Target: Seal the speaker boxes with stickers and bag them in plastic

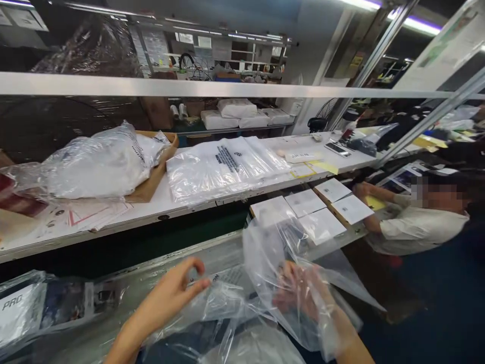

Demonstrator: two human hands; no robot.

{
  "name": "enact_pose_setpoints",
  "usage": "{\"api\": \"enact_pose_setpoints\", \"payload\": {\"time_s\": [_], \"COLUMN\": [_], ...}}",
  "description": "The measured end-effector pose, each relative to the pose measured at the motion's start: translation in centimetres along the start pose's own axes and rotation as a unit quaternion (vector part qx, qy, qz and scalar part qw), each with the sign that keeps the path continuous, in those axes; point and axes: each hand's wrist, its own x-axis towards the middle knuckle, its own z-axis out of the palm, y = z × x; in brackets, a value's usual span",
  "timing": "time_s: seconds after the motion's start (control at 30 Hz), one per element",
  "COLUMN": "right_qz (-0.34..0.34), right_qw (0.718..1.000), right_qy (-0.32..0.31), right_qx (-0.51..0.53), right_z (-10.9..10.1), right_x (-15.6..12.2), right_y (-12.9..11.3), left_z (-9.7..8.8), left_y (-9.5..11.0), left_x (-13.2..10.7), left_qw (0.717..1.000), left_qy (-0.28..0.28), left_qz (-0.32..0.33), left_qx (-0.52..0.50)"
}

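My left hand (178,288) is raised over the near ledge, thumb and index finger apart in a curve, holding nothing. Below and beside it lies crumpled clear plastic (223,301) with faint print on it. My right hand (295,288) shows through a thin clear plastic bag (265,258) that drapes over its fingers and wrist. Those fingers look bent and closed on the film, though the plastic blurs them. Just beyond the bag stand several white boxes (322,225) in a group.
On the bench (151,210) lie a stack of printed plastic bags (227,167) and a carton (151,182) stuffed with plastic. A wrapped "PRO" box (22,308) is at lower left. A co-worker (420,222) sits at right. A metal rail (227,90) crosses above.
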Motion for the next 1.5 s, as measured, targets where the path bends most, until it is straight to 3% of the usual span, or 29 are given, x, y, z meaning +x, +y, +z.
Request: {"api": "enact_pose_setpoints", "payload": {"time_s": [0.03, 0.07, 0.1, 0.17, 0.23, 0.27, 0.4, 0.5, 0.6, 0.7, 0.8, 0.87, 0.93, 1.03, 1.17, 1.23, 1.3, 1.37, 1.43, 1.5], "right_qz": [-0.025, -0.01, 0.035, 0.058, 0.053, 0.052, 0.055, 0.061, 0.056, 0.029, 0.01, -0.022, -0.061, -0.07, -0.052, -0.066, -0.116, -0.183, -0.21, -0.181], "right_qw": [0.997, 0.996, 0.998, 0.995, 0.993, 0.993, 0.996, 0.994, 0.975, 0.903, 0.835, 0.808, 0.799, 0.811, 0.809, 0.814, 0.833, 0.852, 0.881, 0.916], "right_qy": [0.007, -0.009, -0.042, -0.083, -0.104, -0.108, -0.075, -0.062, 0.012, 0.095, 0.078, 0.075, 0.065, -0.012, -0.037, -0.018, 0.008, 0.043, 0.093, 0.151], "right_qx": [-0.076, -0.087, -0.035, 0.004, 0.012, 0.01, -0.017, -0.063, -0.213, -0.419, -0.545, -0.583, -0.594, -0.581, -0.585, -0.576, -0.541, -0.488, -0.414, -0.324], "right_z": [-0.2, -0.4, -0.7, -1.7, -3.8, -5.4, -12.9, -17.2, -19.1, -20.4, -22.0, -22.7, -22.6, -21.3, -20.7, -21.5, -22.2, -22.4, -22.0, -21.8], "right_x": [0.3, 0.6, 0.9, 1.1, 0.4, -0.3, -4.2, -6.8, -7.8, -7.5, -6.6, -5.9, -5.2, -4.1, -3.0, -2.7, -2.6, -2.4, -2.0, -1.2], "right_y": [0.7, 1.3, 1.8, 2.0, 1.3, 0.6, -3.5, -5.8, -6.5, -6.6, -7.3, -7.9, -8.2, -8.4, -9.6, -11.1, -12.5, -13.3, -13.2, -12.6], "left_z": [0.0, 0.3, 1.0, 3.3, 6.3, 7.9, 14.0, 18.3, 22.3, 25.2, 26.2, 25.9, 25.1, 23.6, 22.8, 23.3, 24.2, 25.2, 25.9, 26.2], "left_y": [1.3, 2.9, 4.5, 7.3, 8.9, 9.3, 9.7, 10.8, 12.5, 13.2, 12.4, 12.0, 12.4, 14.7, 17.1, 16.6, 15.3, 13.8, 12.9, 12.6], "left_x": [0.1, 0.5, 1.2, 3.3, 5.9, 7.0, 9.4, 9.3, 8.7, 8.3, 7.9, 7.4, 7.0, 7.6, 10.3, 11.6, 12.5, 12.8, 12.7, 12.5], "left_qw": [0.998, 0.993, 0.986, 0.965, 0.948, 0.947, 0.953, 0.968, 0.982, 0.989, 0.999, 0.994, 0.987, 0.981, 0.98, 0.968, 0.936, 0.9, 0.887, 0.882], "left_qy": [0.037, 0.051, 0.034, -0.067, -0.143, -0.14, 0.041, 0.138, 0.162, 0.136, 0.018, -0.058, -0.061, -0.012, -0.047, 0.014, 0.127, 0.201, 0.189, 0.133], "left_qz": [0.029, 0.069, 0.117, 0.199, 0.193, 0.164, 0.014, -0.008, 0.043, 0.044, -0.03, -0.074, -0.096, -0.071, 0.035, 0.006, -0.071, -0.129, -0.138, -0.11], "left_qx": [-0.045, -0.083, -0.113, -0.158, -0.207, -0.237, -0.299, -0.209, -0.087, -0.04, -0.035, -0.064, -0.115, -0.18, -0.191, -0.249, -0.32, -0.364, -0.398, -0.439]}}
